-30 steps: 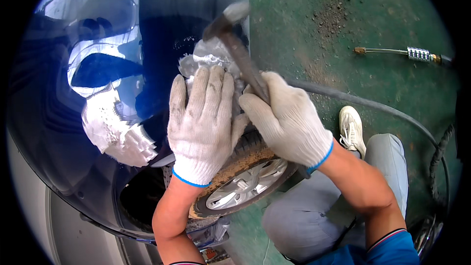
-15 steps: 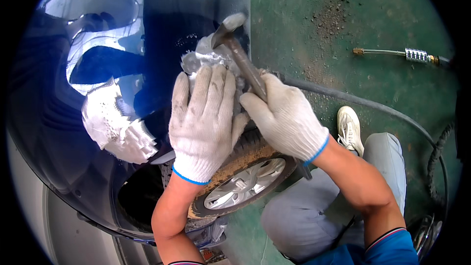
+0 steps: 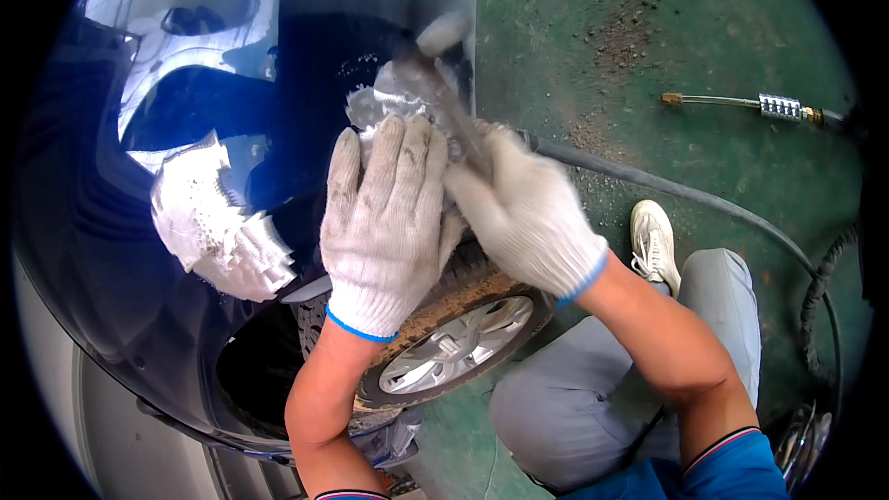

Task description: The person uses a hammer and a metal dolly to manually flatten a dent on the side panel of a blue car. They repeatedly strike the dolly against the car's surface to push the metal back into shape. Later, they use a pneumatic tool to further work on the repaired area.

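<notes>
My right hand [image 3: 528, 204], in a white knit glove with a blue cuff, is wrapped round the handle of a hammer [image 3: 456, 113]. The hammer is smeared by motion, its head over a bare silvery patch [image 3: 394, 93] on a dark blue car body panel [image 3: 319, 46]. My left hand [image 3: 381, 218], gloved alike, lies flat with fingers stretched out on the panel at the near side of that patch. Its fingertips reach the patch's edge, just left of the hammer handle. The palm hides what lies beneath it.
A second bare metal patch [image 3: 222, 222] is farther left on the bodywork. Below my hands is a wheel [image 3: 454, 343] with a dirty tyre. A dark hose [image 3: 667, 185] crosses the green floor [image 3: 722, 28]; a metal-tipped nozzle [image 3: 780, 106] and scattered grit [image 3: 625, 28] lie there.
The hammer has turned blurred and its head sits a little lower and closer to the patch. My right hand has shifted slightly left; my left hand keeps its place.
</notes>
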A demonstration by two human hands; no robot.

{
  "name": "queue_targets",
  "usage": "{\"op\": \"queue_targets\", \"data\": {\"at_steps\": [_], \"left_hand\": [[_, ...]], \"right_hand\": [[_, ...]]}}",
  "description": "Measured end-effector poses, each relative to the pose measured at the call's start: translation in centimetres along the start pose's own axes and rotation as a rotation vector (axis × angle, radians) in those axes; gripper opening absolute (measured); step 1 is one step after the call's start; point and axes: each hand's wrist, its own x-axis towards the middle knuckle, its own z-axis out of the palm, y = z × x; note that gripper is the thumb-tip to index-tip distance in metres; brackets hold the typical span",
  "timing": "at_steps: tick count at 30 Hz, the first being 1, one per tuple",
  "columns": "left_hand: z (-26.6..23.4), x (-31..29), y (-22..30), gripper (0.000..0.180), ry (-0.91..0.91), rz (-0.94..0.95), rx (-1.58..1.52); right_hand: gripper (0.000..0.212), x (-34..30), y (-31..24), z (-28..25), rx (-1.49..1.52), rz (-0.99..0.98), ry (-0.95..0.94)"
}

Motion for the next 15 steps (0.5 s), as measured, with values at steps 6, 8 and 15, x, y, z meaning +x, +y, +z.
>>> {"op": "queue_targets", "data": {"at_steps": [6,8,15], "left_hand": [[0.1,-0.7,-0.2,0.071,0.000,-0.014,-0.015],[-0.1,-0.4,0.0,0.071,0.008,-0.022,-0.014],[-0.4,-0.6,-0.1,0.066,0.011,-0.012,-0.013]], "right_hand": [[0.037,-0.5,-1.9,-1.0,0.322,-0.067,0.139],[0.037,-0.1,-1.0,0.0,0.095,0.056,0.035],[0.040,-0.6,-1.8,-1.2,0.281,0.066,0.022]]}}
